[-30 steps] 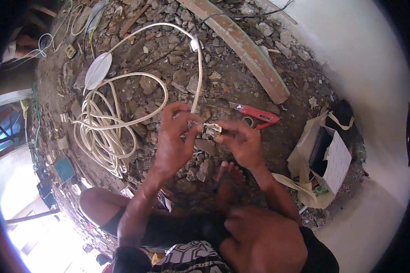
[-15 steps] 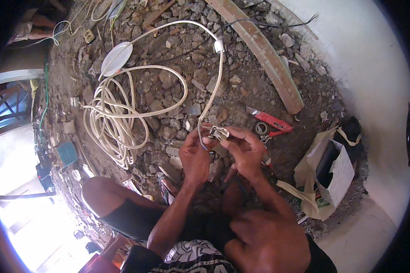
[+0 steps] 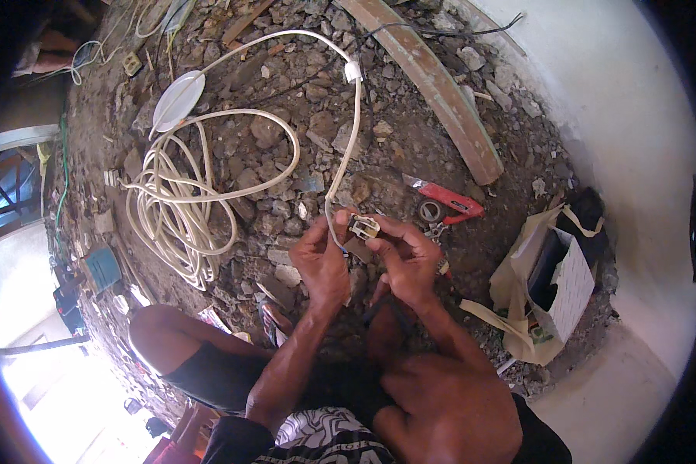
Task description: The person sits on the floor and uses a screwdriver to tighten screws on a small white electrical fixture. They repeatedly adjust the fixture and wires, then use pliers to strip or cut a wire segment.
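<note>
Between my two hands is a small cream electrical fitting [image 3: 363, 226] with metal parts, its open side facing up. My right hand [image 3: 410, 259] pinches it between thumb and fingers. My left hand [image 3: 320, 259] is closed on the stripped end of a white cable [image 3: 353, 139], right beside the fitting; its fingertips touch the fitting's left side. Thin grey inner wires [image 3: 329, 219] come out of the white sheath and pass by my left fingers. Just where the wire tips sit is hidden by the fingers.
A coil of white cable [image 3: 162, 193] and a white oval plate [image 3: 179, 101] lie on rubble at left. Beyond my right hand are a red utility knife [image 3: 452, 199], a tape roll [image 3: 431, 210] and red-handled pliers [image 3: 436, 230]. A bag [image 3: 518, 309] stands by the wall; a plank [image 3: 433, 89] lies farther off.
The view has shifted, so everything sits slightly more to the left. The fitting has been turned a little in my fingers and shows more of its inside. Both hands keep their grip.
</note>
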`<state>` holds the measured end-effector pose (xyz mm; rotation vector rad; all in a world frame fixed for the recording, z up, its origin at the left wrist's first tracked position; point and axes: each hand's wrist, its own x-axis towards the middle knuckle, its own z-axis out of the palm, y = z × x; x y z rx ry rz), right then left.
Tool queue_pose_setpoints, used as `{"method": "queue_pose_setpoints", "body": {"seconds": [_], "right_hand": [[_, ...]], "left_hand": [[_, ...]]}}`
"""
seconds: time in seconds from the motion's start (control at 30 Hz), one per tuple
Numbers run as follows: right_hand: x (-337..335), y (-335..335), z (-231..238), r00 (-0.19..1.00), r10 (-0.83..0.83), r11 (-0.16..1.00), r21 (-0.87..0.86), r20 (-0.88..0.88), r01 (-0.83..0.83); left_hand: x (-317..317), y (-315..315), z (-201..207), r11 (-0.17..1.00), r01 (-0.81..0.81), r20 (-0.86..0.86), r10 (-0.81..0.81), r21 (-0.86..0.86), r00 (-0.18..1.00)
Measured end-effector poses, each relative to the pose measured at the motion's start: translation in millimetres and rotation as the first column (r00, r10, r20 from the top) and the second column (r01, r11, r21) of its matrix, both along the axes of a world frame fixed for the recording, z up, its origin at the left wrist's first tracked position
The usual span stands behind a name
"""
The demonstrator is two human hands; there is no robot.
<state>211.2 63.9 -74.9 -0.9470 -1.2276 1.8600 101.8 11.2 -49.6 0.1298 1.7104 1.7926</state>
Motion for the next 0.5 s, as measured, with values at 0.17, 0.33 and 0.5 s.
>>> {"method": "queue_pose_setpoints", "body": {"seconds": [0.17, 0.33, 0.5], "right_hand": [[-4, 0, 11, 1.000, -0.002, 0.992, -0.128, 0.016, 0.004], [-7, -4, -7, 0.998, 0.056, 0.992, -0.111, -0.005, -0.057], [-8, -1, -21, 0.968, 0.006, 0.921, 0.376, 0.249, -0.103]], "left_hand": [[2, -1, -4, 1.000, -0.001, -0.030, 0.000, -0.017, 1.000], [1, -3, -13, 0.998, -0.053, -0.052, 0.051, -0.041, 0.997], [1, -2, -16, 0.984, -0.013, 0.223, -0.027, 0.176, 0.974]]}}
